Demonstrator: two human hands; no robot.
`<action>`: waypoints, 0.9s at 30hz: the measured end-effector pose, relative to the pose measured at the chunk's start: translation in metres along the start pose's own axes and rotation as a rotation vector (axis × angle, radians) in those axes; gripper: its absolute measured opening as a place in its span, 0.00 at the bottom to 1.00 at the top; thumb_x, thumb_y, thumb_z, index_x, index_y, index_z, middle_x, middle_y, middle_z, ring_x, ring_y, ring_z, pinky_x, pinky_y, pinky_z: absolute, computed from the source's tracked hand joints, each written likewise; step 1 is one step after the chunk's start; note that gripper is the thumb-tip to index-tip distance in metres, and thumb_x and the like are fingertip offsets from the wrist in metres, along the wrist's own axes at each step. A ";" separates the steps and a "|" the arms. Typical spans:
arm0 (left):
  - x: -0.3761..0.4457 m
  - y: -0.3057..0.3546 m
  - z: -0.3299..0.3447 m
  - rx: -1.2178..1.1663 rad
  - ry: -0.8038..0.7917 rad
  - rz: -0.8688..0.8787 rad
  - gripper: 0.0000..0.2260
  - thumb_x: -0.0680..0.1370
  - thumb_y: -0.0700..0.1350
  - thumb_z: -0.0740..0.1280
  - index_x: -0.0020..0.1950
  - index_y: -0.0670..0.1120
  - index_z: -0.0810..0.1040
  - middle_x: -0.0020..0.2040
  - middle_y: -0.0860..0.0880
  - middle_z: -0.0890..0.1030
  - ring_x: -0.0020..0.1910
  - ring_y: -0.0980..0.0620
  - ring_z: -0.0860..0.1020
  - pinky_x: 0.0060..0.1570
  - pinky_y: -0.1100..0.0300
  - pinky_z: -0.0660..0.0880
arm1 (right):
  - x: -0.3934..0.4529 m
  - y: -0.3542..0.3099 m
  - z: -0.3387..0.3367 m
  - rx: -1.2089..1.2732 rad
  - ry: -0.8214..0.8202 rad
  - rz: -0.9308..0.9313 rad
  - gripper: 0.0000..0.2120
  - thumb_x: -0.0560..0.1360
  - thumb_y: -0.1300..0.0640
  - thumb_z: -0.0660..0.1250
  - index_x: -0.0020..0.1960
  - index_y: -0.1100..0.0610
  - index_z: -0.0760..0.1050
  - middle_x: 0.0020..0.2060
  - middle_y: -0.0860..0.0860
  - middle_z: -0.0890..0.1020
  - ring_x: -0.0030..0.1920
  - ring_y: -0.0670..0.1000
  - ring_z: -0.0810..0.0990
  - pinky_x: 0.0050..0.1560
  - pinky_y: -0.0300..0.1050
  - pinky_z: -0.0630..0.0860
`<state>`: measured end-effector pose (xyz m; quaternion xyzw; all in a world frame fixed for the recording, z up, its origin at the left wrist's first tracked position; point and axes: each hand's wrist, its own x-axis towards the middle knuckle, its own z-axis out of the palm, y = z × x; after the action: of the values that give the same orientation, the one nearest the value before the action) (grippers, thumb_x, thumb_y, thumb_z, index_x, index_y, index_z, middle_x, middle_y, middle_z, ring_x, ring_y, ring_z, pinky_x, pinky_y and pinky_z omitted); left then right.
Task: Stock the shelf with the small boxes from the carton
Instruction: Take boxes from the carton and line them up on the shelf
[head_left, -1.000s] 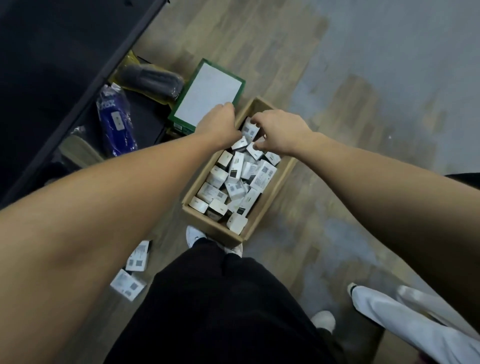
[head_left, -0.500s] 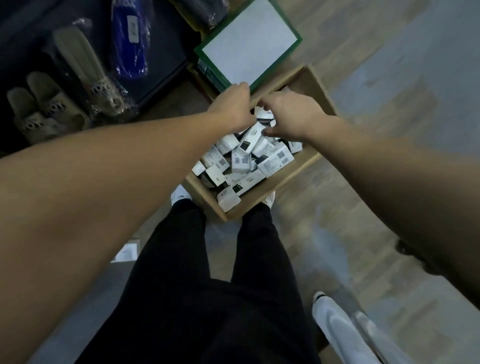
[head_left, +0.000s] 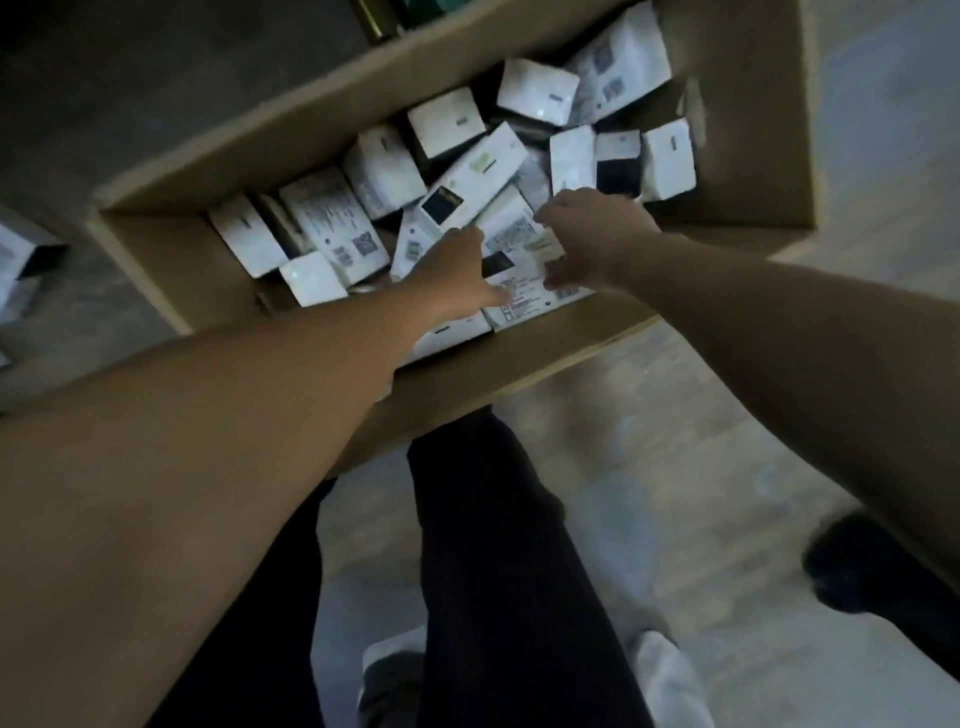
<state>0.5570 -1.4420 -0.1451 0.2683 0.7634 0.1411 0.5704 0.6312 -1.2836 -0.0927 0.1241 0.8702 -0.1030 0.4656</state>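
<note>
The small boxes (head_left: 483, 176) lie in a messy heap inside the brown carton (head_left: 171, 270), which fills the upper middle of the frame. They are white, with dark patches and printed labels, and they point every which way. Some lean on each other.

Both hands are down in the carton, near its lower edge. The left hand (head_left: 452, 275) lies on the boxes with its fingers reaching forward, and its thumb rests on a flat box with a label (head_left: 524, 301). The right hand (head_left: 592, 239) is just beside it, fingers curled down over the same pile. The picture is blurry, so I cannot tell if either hand really pinches a box yet.

The boxes look light and stiff, like thin card. I think they would slide on each other easily and could dent if squeezed hard. It is best to take one by its two long sides.

Below the carton are dark trouser legs (head_left: 498, 545) on a pale wooden floor (head_left: 675, 467). At the left edge lies another white box (head_left: 15, 260).
</note>
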 end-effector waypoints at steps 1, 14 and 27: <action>0.016 -0.009 0.012 -0.020 -0.008 -0.014 0.36 0.72 0.53 0.75 0.74 0.42 0.63 0.72 0.42 0.66 0.68 0.43 0.69 0.61 0.53 0.70 | 0.018 0.003 0.015 -0.023 -0.013 -0.008 0.38 0.69 0.42 0.75 0.72 0.56 0.65 0.67 0.55 0.71 0.66 0.59 0.71 0.62 0.57 0.73; 0.054 -0.023 0.040 0.016 0.054 0.000 0.40 0.64 0.50 0.82 0.71 0.44 0.68 0.66 0.42 0.71 0.64 0.42 0.72 0.59 0.48 0.73 | 0.065 0.012 0.040 -0.104 -0.109 -0.019 0.43 0.63 0.37 0.78 0.70 0.53 0.65 0.62 0.56 0.72 0.64 0.60 0.69 0.54 0.58 0.73; -0.152 0.142 -0.211 0.153 0.385 0.155 0.31 0.61 0.49 0.82 0.59 0.44 0.74 0.54 0.46 0.76 0.53 0.46 0.75 0.51 0.51 0.75 | -0.145 -0.024 -0.250 -0.055 0.359 0.014 0.36 0.66 0.41 0.77 0.67 0.54 0.68 0.60 0.52 0.74 0.63 0.57 0.69 0.50 0.54 0.74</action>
<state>0.4238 -1.3935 0.1153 0.3369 0.8439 0.1747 0.3793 0.5049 -1.2501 0.1667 0.1335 0.9410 -0.0521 0.3066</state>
